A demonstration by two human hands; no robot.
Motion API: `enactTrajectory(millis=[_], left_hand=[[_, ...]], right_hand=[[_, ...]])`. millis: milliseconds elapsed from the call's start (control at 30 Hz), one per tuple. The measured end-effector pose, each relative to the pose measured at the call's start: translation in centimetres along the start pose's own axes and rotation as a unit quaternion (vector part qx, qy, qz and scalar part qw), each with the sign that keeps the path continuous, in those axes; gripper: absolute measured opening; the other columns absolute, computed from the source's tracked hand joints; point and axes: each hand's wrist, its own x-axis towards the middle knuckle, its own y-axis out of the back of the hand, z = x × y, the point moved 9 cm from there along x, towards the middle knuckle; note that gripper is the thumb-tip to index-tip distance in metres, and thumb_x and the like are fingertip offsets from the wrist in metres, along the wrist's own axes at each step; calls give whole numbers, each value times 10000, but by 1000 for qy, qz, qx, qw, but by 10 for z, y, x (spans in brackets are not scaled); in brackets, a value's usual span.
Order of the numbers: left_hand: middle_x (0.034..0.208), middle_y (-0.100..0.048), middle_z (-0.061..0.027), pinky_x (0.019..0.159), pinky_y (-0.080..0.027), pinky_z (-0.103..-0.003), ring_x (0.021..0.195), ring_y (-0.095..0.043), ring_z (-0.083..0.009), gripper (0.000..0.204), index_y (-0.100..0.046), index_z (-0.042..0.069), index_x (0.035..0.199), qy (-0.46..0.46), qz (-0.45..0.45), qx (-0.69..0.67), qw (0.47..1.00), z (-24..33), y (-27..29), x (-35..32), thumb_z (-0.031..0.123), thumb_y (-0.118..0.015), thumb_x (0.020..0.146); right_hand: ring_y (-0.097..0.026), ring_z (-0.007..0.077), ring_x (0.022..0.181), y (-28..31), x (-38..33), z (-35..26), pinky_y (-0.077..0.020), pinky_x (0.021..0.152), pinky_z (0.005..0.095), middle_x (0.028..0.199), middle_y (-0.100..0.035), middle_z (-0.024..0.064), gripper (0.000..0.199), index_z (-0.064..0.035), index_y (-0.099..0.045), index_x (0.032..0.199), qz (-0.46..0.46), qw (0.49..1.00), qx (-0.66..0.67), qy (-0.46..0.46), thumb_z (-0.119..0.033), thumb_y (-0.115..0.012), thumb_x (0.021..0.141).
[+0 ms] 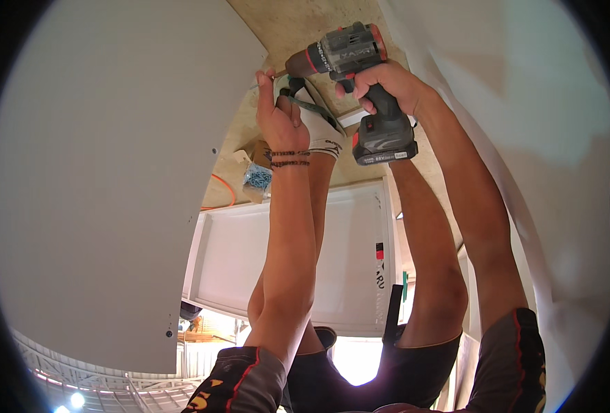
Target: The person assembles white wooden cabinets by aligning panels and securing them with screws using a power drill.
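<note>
My right hand (391, 86) is wrapped round the grip of a black and red cordless drill (346, 51), a finger at its trigger. The drill lies level, its chuck pointing left at the edge of a large pale panel (112, 172). At the tip of the bit, my left hand (281, 117) is closed, thumb and forefinger pinched against the panel's edge. What they pinch is too small to make out. Dark bead bracelets (290, 158) circle the left wrist. Two dark screw heads or holes show on the panel's face.
An opened cardboard box (255, 173) with bluish screws in plastic sits on the floor beyond my left forearm, near an orange cord (225, 186). A white framed panel (305, 255) lies behind my legs. My foot is just below the drill. A pale curved surface (553, 172) rises at right.
</note>
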Motion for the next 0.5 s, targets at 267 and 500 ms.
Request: enactTrajectory(millis=[267, 500], left_hand=[[1156, -562, 53, 388, -225, -205, 480, -235, -36, 244, -586, 94, 1129, 5, -8, 3, 1000, 2, -6, 4, 293, -505, 1012], [1155, -566, 51, 388, -219, -208, 481, -227, -39, 235, -589, 80, 1114, 2, -30, -13, 999, 9, -7, -3, 271, -496, 1014]], right_hand=[[-507, 152, 528, 3, 0, 0, -457, 539, 288, 876, -639, 118, 351, 0, -606, 999, 3, 1000, 27, 6, -91, -581, 661], [-500, 156, 520, -4, -6, -5, -452, 529, 292, 906, -644, 135, 372, 21, -592, 1021, 5, 1000, 15, 22, -79, -567, 664]])
